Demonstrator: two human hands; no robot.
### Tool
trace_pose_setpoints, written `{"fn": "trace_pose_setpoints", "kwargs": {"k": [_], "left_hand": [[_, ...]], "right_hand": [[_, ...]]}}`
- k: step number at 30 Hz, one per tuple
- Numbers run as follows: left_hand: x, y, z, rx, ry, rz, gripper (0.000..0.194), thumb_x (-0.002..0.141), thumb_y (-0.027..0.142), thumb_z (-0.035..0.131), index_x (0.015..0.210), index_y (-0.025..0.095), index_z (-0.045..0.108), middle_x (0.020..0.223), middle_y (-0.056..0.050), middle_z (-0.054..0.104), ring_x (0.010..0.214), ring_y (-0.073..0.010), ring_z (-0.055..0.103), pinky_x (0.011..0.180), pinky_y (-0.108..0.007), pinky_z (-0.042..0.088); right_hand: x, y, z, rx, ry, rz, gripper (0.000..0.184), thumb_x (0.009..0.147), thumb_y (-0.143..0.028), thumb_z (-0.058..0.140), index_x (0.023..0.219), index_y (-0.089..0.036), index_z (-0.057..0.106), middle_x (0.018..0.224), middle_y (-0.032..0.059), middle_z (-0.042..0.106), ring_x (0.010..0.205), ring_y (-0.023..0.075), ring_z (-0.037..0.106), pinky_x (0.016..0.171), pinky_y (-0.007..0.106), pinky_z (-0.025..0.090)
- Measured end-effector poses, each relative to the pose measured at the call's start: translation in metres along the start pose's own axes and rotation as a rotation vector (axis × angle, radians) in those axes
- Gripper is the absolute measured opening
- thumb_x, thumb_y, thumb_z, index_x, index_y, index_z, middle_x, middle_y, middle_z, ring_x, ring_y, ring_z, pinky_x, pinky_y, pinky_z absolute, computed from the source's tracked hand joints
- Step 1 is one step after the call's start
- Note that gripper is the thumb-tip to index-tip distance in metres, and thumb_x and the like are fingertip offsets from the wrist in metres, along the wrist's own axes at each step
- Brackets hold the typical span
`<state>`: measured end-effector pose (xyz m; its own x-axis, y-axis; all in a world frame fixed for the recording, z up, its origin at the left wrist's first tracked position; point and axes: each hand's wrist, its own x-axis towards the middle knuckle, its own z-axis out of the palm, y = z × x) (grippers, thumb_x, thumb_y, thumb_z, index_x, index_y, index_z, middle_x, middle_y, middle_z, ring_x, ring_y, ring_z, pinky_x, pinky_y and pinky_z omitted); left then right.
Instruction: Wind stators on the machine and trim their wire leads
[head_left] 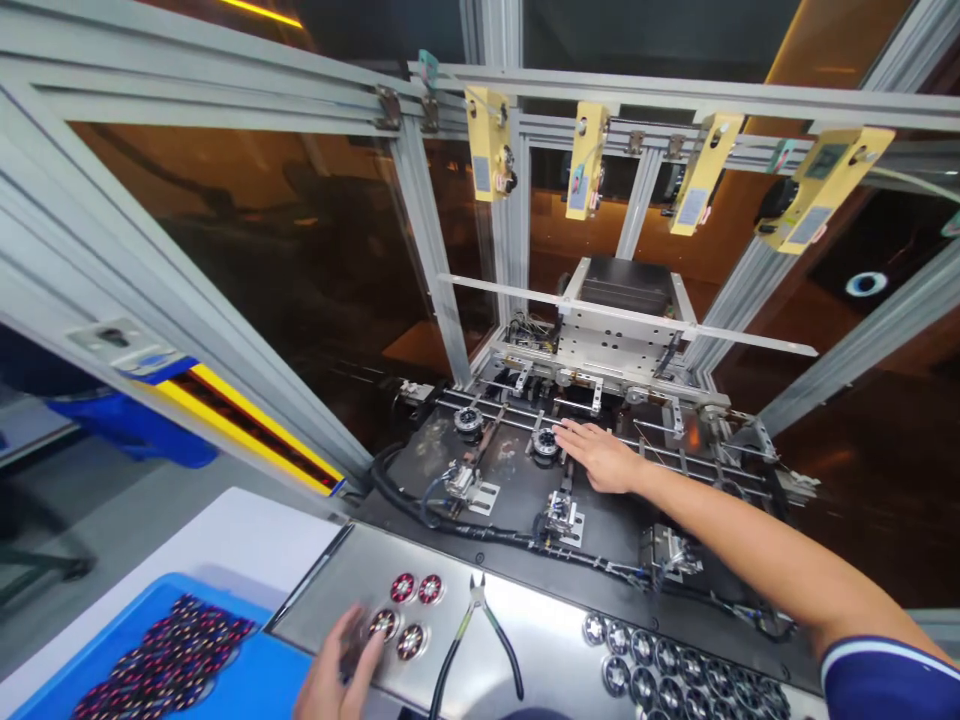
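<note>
My right hand (600, 455) reaches far into the machine, fingers stretched flat, its fingertips next to a round metal part (545, 442) seated on a fixture. A second round part (469, 420) sits on the fixture to the left. My left hand (337, 670) rests low on the steel plate (540, 650), fingers curled and blurred, touching one of several small red-and-silver discs (409, 612). I cannot see whether it grips one.
Black-handled pliers (480, 640) lie on the steel plate. Rows of silver round parts (667, 665) sit at the lower right. A blue tray (262, 670) of dark parts is at lower left. Aluminium framing and yellow hanging modules (487, 140) surround the opening.
</note>
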<state>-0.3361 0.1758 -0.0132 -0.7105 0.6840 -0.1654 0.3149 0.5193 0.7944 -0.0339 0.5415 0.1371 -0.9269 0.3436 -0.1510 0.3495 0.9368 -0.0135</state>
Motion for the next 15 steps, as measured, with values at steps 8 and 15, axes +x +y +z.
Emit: {"fn": "trace_pose_setpoints", "kwargs": {"k": [8, 15], "left_hand": [[0.013, 0.006, 0.004, 0.146, 0.15, 0.219, 0.065, 0.09, 0.058, 0.044, 0.139, 0.015, 0.045, 0.134, -0.02, 0.06, 0.109, -0.0337, 0.068, 0.094, -0.05, 0.056], [0.149, 0.128, -0.009, 0.39, 0.106, 0.771, 0.051, 0.1, 0.041, 0.038, 0.142, 0.013, 0.042, 0.14, -0.018, 0.056, 0.131, -0.0286, 0.052, 0.111, -0.048, 0.042]], "right_hand": [[0.036, 0.002, 0.023, -0.046, -0.067, -0.007, 0.055, 0.093, -0.034, 0.064, 0.144, -0.021, 0.045, 0.159, 0.0114, 0.032, 0.144, 0.0344, 0.03, 0.116, 0.061, 0.026], [0.041, -0.012, -0.009, -0.151, 0.037, -0.026, 0.042, 0.094, -0.017, 0.06, 0.136, -0.016, 0.054, 0.152, 0.0124, 0.044, 0.142, 0.0323, 0.037, 0.112, 0.057, 0.036]]}}
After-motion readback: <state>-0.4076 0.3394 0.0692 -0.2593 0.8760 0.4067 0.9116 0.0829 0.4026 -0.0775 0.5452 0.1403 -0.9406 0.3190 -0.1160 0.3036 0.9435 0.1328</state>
